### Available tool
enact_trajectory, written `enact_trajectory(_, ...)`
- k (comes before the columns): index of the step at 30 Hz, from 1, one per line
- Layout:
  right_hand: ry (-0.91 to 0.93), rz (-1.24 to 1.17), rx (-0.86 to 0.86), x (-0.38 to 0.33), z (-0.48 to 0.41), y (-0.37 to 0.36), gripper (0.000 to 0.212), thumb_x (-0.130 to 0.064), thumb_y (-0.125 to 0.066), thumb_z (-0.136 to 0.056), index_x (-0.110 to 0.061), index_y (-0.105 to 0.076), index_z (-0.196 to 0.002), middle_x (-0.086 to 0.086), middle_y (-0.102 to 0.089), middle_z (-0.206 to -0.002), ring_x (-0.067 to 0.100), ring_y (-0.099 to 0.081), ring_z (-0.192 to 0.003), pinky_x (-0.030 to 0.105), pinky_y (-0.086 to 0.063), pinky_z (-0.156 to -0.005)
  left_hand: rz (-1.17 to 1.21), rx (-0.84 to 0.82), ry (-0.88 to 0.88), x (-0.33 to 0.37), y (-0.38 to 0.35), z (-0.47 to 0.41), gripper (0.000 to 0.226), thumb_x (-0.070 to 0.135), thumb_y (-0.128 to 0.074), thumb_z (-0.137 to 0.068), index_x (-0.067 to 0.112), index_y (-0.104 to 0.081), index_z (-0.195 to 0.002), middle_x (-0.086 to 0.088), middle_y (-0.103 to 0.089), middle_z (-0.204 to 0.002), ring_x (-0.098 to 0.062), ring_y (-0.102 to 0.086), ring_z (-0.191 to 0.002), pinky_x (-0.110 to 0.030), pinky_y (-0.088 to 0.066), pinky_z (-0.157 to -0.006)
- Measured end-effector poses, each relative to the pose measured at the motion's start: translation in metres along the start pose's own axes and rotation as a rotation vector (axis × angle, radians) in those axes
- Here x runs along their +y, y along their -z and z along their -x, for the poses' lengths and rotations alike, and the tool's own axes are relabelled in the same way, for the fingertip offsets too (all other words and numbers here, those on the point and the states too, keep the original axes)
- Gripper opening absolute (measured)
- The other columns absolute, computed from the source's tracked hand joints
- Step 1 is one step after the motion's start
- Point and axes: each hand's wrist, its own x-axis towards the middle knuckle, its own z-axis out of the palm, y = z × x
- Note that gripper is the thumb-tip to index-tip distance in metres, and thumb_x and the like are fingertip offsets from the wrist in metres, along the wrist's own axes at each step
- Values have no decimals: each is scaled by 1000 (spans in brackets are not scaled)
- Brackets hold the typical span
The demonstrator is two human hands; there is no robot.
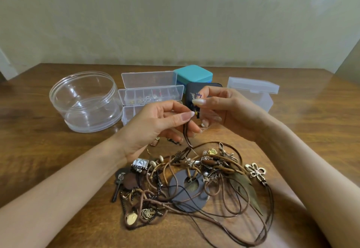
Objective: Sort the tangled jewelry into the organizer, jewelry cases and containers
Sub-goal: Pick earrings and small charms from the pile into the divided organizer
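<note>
A tangled pile of jewelry (194,185) lies on the wooden table (39,150) in front of me: brown cords, metal pendants, a flower charm, a leaf and a round grey disc. A brown cord (187,136) rises from the pile to my hands. My left hand (155,127) pinches its top end between thumb and forefinger, beside a small gold bead. Just to the right, my right hand (228,109) pinches the same end with its thumb and fingertips. Behind my hands stands the clear compartment organizer (150,92), lid open, with small pieces in it.
A big round clear container (83,101) stands at the left. A teal jewelry case (192,74) and a dark case (194,90) sit behind my hands. A frosted plastic box (255,92) with its lid ajar is at the right. The wall runs close behind.
</note>
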Motion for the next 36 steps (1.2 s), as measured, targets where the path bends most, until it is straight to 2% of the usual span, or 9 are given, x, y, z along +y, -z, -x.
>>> enact_trajectory(4,-95,-107,-100,-3,0,7,26,-22,-69,-77,-11,-55,-96,-4,-46,-61,6,-46,-48,16,-42,-48,-79,14,-35,3,6,-1,13,20,-59,-78,10,-61,-87,-4,-73,-77,-11,-69,-75,-17,-52,-59)
enact_trajectory(7,-106,-146,-163,-6,2,20,49,-28,-86,-59,-15,-64,-101,1,-58,-71,9,-49,-60,15,-44,-49,-131,-22,-58,6,10,-1,6,18,-58,-78,13,-59,-81,-3,-73,-76,-12,-69,-75,-18,-52,-61)
enact_trajectory(10,-116,-54,-142,-5,4,27,38,-14,-82,-66,-14,-67,-100,8,-66,-75,13,-56,-66,18,-50,-57,-169,-102,-74,6,10,1,5,15,-59,-78,11,-60,-79,-4,-72,-73,-13,-69,-74,-23,-54,-66)
enact_trajectory(13,-128,47,-28,-3,4,25,26,-2,-64,-76,-7,-62,-101,5,-66,-73,10,-62,-65,19,-52,-60,-192,-159,-80,3,8,3,6,15,-61,-78,17,-65,-75,-4,-71,-72,-16,-68,-74,-30,-53,-72)
enact_trajectory(19,34,38,140,1,1,7,15,-10,-63,-73,-11,-63,-87,5,-64,-72,8,-51,-56,16,-44,-52,-260,-209,-80,1,7,0,3,13,-61,-80,12,-62,-78,-4,-71,-72,-13,-68,-73,-21,-53,-69)
enact_trajectory(24,162,-32,-29,-10,4,7,14,-14,-74,-73,-14,-65,-83,7,-64,-68,13,-52,-56,17,-42,-49,-265,-117,-76,-2,9,-2,4,16,-60,-80,13,-61,-78,-3,-72,-74,-11,-67,-74,-22,-52,-69)
enact_trajectory(28,46,117,-273,-16,12,16,17,-23,-66,-80,-12,-66,-93,6,-68,-64,17,-65,-55,22,-50,-50,-184,-49,-52,-1,10,-3,7,18,-60,-77,11,-59,-78,-2,-71,-72,-7,-66,-68,-17,-51,-61)
enact_trajectory(32,15,131,-193,-18,13,19,19,-17,-63,-78,-9,-65,-95,13,-69,-71,18,-64,-49,23,-52,-44,-147,-28,-38,0,9,-3,11,19,-60,-76,10,-59,-79,-1,-71,-69,-5,-64,-63,-15,-47,-55)
enact_trajectory(36,155,-45,-179,-15,10,15,12,-15,-68,-76,-11,-68,-88,9,-66,-73,14,-63,-56,20,-52,-50,-203,-35,-38,-1,8,-2,9,18,-62,-75,11,-59,-80,2,-71,-71,-3,-64,-66,-14,-47,-56)
